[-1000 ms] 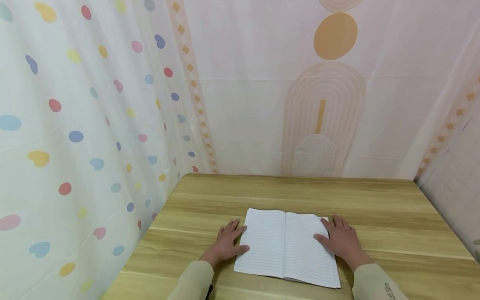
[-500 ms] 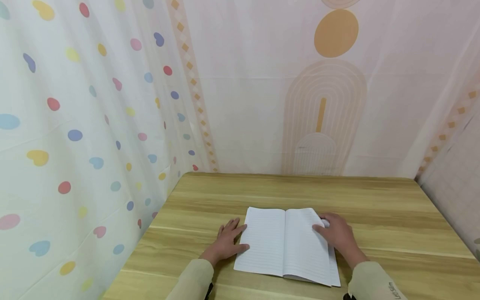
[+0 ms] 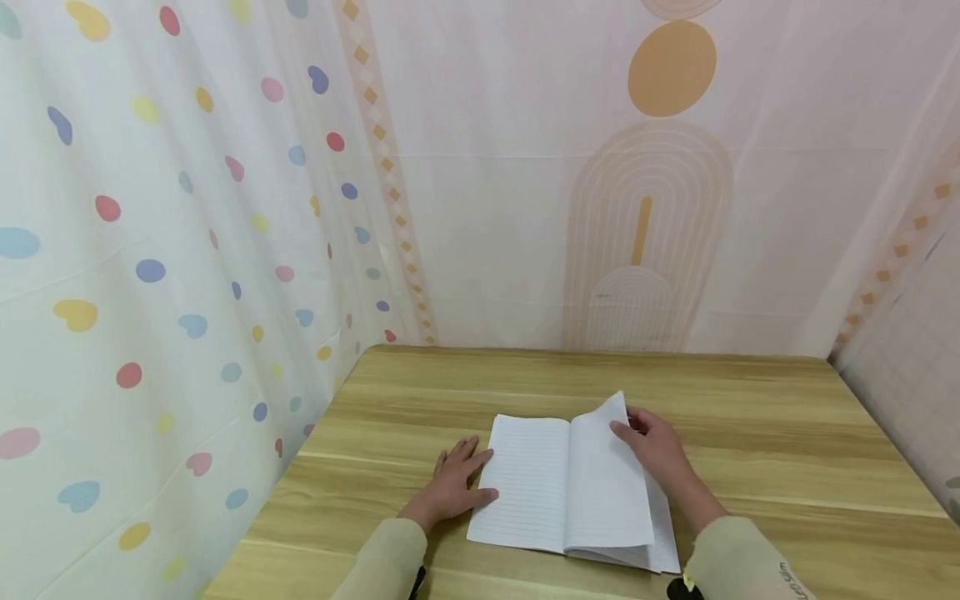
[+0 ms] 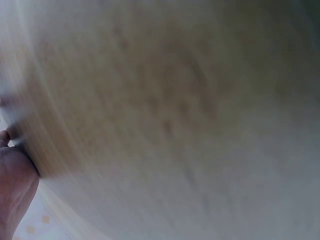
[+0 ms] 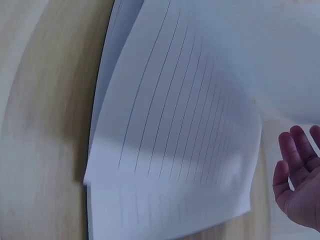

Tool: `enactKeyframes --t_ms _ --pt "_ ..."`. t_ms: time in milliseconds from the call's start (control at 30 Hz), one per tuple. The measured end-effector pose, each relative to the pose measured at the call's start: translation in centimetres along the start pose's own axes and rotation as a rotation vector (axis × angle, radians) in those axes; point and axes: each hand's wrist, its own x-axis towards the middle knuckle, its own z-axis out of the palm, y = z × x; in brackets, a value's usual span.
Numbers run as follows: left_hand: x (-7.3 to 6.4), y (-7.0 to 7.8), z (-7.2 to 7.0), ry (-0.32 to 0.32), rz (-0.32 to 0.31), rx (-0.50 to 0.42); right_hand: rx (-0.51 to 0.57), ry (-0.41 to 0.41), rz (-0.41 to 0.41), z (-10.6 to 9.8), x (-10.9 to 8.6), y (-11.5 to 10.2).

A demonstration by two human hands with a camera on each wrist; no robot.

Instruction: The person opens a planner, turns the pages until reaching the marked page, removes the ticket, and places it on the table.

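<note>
An open lined notebook (image 3: 525,483) lies on the wooden table. My right hand (image 3: 660,450) pinches the outer edge of a right-hand page (image 3: 606,483), thumb on its front and fingers behind. That page is lifted, its far corner raised, with further sheets (image 3: 663,533) beneath it. In the right wrist view, the lined paper (image 5: 170,110) fills the middle and a curved white sheet (image 5: 260,45) overlaps the top right. My left hand (image 3: 453,487) rests spread at the notebook's left edge, thumb and forefinger touching the page there. Its palm side (image 4: 17,185) shows at the left wrist view's edge.
The wood-grain table (image 3: 780,433) extends around the notebook. A dotted curtain (image 3: 187,350) hangs on the left, and a patterned curtain (image 3: 495,250) stands behind the table's far edge.
My right hand has gone from resting flat on the right page to pinching its edge, then moved leftward, lifting the page's far corner. The left hand has stayed put.
</note>
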Motion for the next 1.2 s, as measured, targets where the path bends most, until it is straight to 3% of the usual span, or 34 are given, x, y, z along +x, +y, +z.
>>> enactKeyframes --t_ms 133,233,300,400,567,667,733,867,967,1200 --pt "-0.1 0.1 0.0 -0.001 -0.007 -0.011 0.143 -0.023 0.017 0.8 -0.4 -0.9" --pt "-0.1 0.2 0.0 0.004 -0.016 -0.016 0.223 -0.062 -0.028 1.7 -0.7 -1.2" --pt "0.0 0.3 0.0 0.012 -0.019 -0.022 0.217 -0.097 -0.083 2.5 -1.0 -1.2" --pt "0.1 0.4 0.0 0.027 -0.03 -0.049 0.056 -0.138 -0.209 3.9 -1.6 -0.6" --pt "0.4 0.7 -0.1 0.054 -0.073 -0.14 -0.421 -0.211 -0.482 5.8 -2.6 0.9" --pt "0.5 0.6 0.0 0.067 -0.094 -0.176 -0.623 -0.27 -0.569 6.5 -3.0 1.7" --pt "0.7 0.6 0.0 0.077 -0.097 -0.183 -0.693 -0.304 -0.568 6.7 -3.2 2.0" --pt "0.6 0.3 0.0 0.056 -0.064 -0.091 -0.725 -0.322 -0.549 6.5 -3.4 2.3" --pt "0.3 0.0 0.0 0.028 -0.024 -0.014 -0.711 -0.289 -0.521 6.0 -3.3 2.5" --pt "0.0 -0.3 0.0 0.014 0.003 -0.014 -0.713 -0.186 -0.422 3.4 -2.5 4.1"
